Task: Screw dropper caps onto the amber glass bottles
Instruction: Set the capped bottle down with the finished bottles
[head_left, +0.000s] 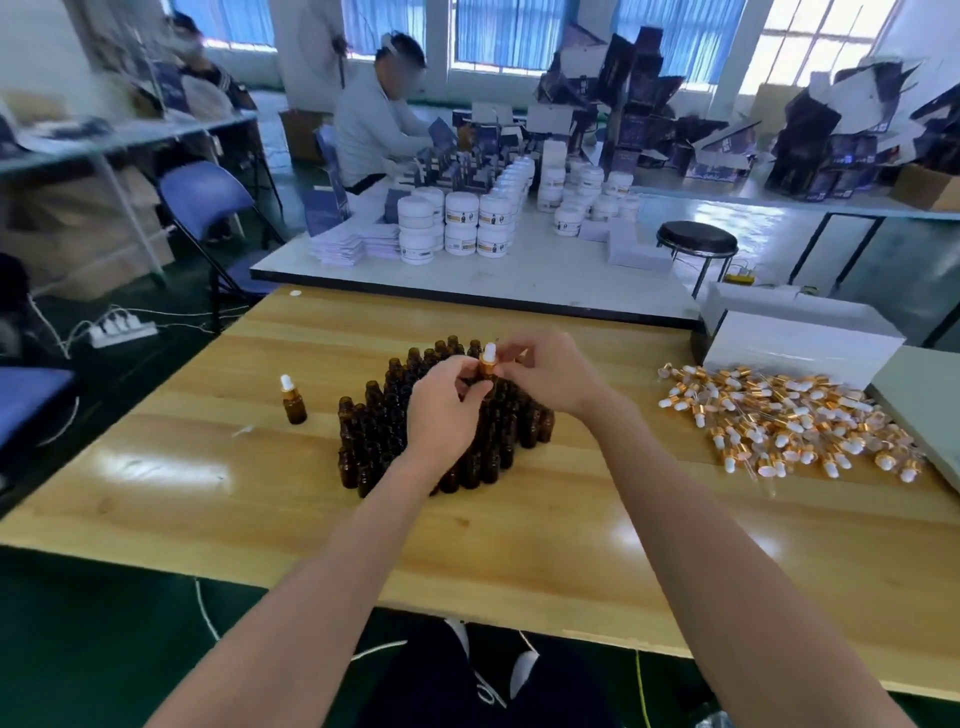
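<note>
The right fingers (511, 351) pinch a cap (488, 359). The left fingers (467, 388) curl round the bottle beneath it, which the hand hides. Both are held above the cluster's twelve o'clock side. Whether the thread is seated cannot be told. Open bottles (374, 431) stand packed on the table (519, 525). One capped bottle (294, 402) stands apart at nine o'clock, and loose caps (779, 423) lie heaped at three o'clock. Judged progress: early, with one done, one in hand and dozens left.

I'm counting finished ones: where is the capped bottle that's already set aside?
Head view: the capped bottle stands upright on the table, alone, left of the uncapped bottles and not touching them.
</note>
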